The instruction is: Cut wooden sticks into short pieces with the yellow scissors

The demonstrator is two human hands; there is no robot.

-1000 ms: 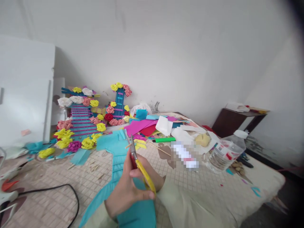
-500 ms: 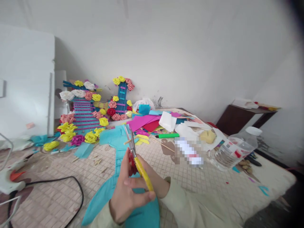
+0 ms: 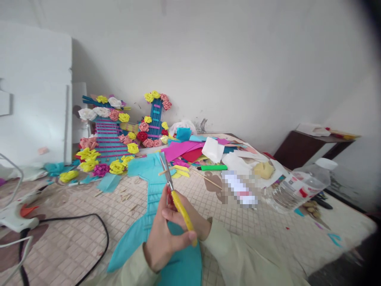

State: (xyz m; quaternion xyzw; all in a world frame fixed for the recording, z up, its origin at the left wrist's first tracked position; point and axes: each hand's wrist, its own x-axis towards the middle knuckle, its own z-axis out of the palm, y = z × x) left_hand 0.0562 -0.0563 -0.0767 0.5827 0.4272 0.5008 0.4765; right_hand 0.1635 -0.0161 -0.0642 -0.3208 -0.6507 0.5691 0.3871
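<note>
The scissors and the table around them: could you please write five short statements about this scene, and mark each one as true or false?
1. The left hand touches the scissors at their yellow handle. True.
2. A thin stick meets the blades. True.
3. The glue gun lies at the right edge of the view. False: the glue gun is at the left edge.
4. The plastic bottle has a white cap on. True.
5. The large turquoise shape hangs on the wall. False: the large turquoise shape lies on the table.
</note>
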